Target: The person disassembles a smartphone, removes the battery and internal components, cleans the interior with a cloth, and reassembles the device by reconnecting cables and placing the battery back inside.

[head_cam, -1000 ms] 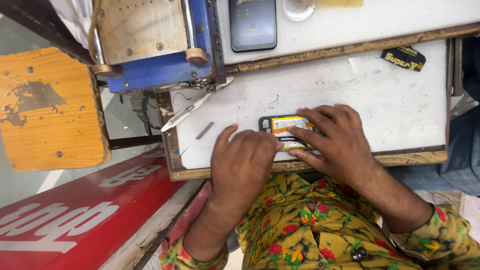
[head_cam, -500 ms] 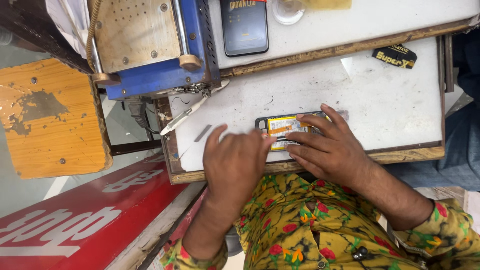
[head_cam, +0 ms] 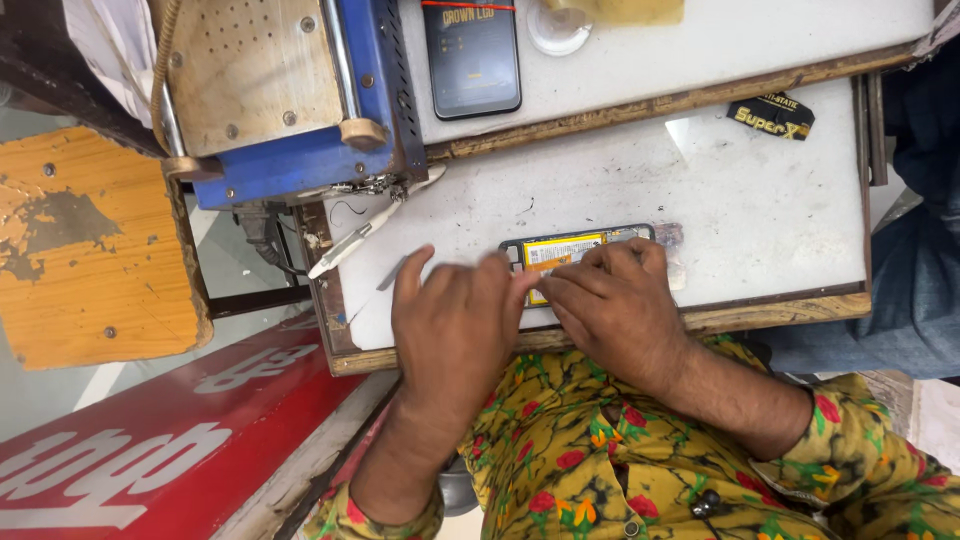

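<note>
Yellow-labelled opened phone under both hands' fingers.

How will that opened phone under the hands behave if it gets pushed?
The opened phone lies flat on the smooth white board, so it would probably slide, not tip. Its exposed insides look fragile. Both hands, left and right, press on it, likely steadying it.

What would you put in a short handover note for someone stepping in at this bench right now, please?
Left hand: flat on the white work board, fingertips at the opened phone. Right hand: fingers pressing on the phone's near edge.
The phone lies flat with its back off and yellow battery showing. Tweezers lie to the left, a second phone face up behind, beside the blue machine.
Done: back cover off. Left: cannot tell.
</note>
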